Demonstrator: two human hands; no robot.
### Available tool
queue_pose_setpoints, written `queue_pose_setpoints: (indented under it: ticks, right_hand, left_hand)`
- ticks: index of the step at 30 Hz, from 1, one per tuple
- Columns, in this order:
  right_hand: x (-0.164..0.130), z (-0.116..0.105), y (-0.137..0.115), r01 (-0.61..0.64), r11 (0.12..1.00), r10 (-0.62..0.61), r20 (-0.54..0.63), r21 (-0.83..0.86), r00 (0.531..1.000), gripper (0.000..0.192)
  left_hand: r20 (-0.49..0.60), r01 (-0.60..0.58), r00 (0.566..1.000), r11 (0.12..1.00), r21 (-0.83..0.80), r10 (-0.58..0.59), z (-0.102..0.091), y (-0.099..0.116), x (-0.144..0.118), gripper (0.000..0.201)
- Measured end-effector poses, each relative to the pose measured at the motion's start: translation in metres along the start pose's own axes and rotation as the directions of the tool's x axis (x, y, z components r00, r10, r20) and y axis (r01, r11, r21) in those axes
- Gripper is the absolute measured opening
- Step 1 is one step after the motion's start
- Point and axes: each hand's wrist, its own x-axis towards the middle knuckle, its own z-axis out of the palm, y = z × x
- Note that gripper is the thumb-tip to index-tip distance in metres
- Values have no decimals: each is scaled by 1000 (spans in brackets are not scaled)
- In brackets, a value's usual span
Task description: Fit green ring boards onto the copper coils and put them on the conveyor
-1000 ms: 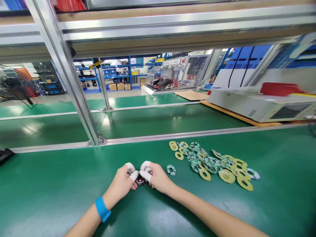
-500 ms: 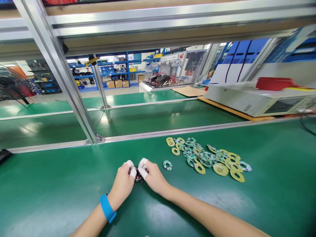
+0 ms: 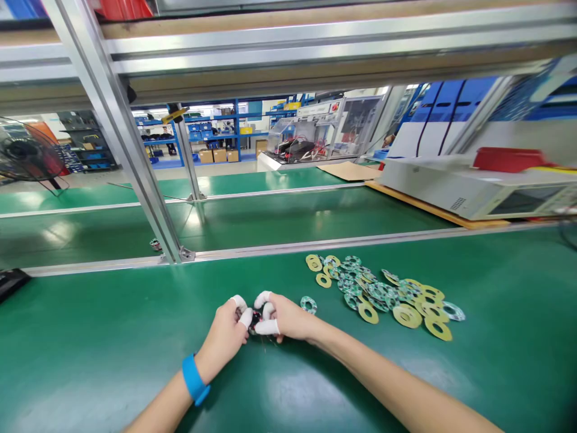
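Small dark round part sits on the near green mat, pinched between left hand and right hand, fingertips pressed together on it. Since a second ago the right thumb has shifted lower across it; grip being reworked. Ring boards lie right.

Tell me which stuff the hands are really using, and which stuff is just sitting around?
In use:
left hand
right hand
small dark part pinched between both hands' fingertips
pile of ring-shaped boards beside the right hand
single ring by the right hand

Just lying about:
fan
grey machine
red tray
cardboard sheet
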Motion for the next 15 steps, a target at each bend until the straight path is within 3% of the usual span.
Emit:
queue_pose_setpoints:
  ticks: [5,10,12,15]
  right_hand:
    - [-15,8,-12,63,979,-87,-120,-194,989,35]
    - [-28,0,-27,99,852,-228,-194,-514,954,26]
    - [-32,-10,-32,204,784,-344,-137,-586,929,21]
    - [-38,-20,-36,432,592,-486,126,-680,865,28]
  left_hand:
    - [-48,-37,998,998,52,39,2,0,-3,14]
    - [-37,-52,998,997,53,54,3,-1,-3,14]
    - [-16,-21,1000,1000,17,21,3,-2,-2,14]
    - [12,22,1000,999,-45,-21,4,-2,-1,13]
